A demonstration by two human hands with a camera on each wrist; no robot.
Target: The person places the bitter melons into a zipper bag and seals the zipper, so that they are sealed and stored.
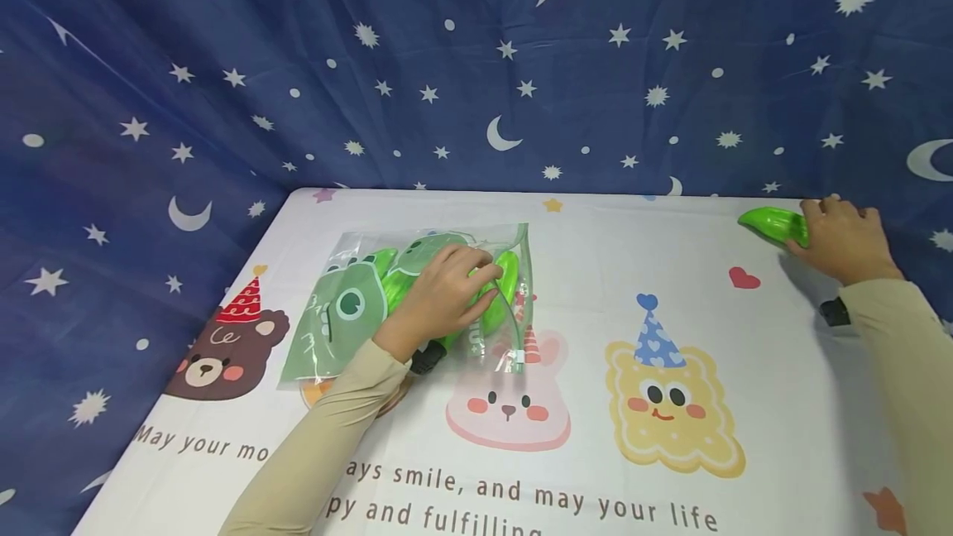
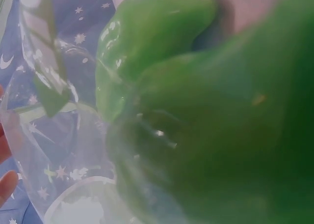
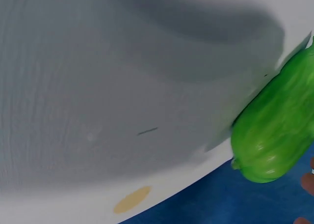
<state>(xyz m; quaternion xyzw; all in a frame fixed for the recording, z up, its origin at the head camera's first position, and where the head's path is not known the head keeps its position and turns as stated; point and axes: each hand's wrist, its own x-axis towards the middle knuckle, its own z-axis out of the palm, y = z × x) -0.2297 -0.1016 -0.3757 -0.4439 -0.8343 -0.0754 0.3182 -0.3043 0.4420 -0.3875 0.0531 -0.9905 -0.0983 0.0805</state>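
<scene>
A clear zip bag (image 1: 491, 354) with a green dinosaur print lies at the left-centre of the table. Several glossy green vegetable-shaped pieces show inside it, including one (image 1: 508, 275) near its zip edge. My left hand (image 1: 447, 292) is over the bag, fingers and thumb curled at the film by the opening. In the left wrist view, green pieces (image 2: 152, 42) fill much of the picture behind clear plastic. At the table's far right, my right hand (image 1: 845, 238) grips the thick end of a glossy green vegetable-shaped piece (image 1: 774, 224), its pointed end facing left.
The white tablecloth (image 1: 588, 263) carries printed cartoon figures and lettering. A dark blue curtain (image 1: 417, 48) with moons and stars hangs behind its back edge and along the left. A black wrist device (image 1: 835, 313) sits under the right wrist.
</scene>
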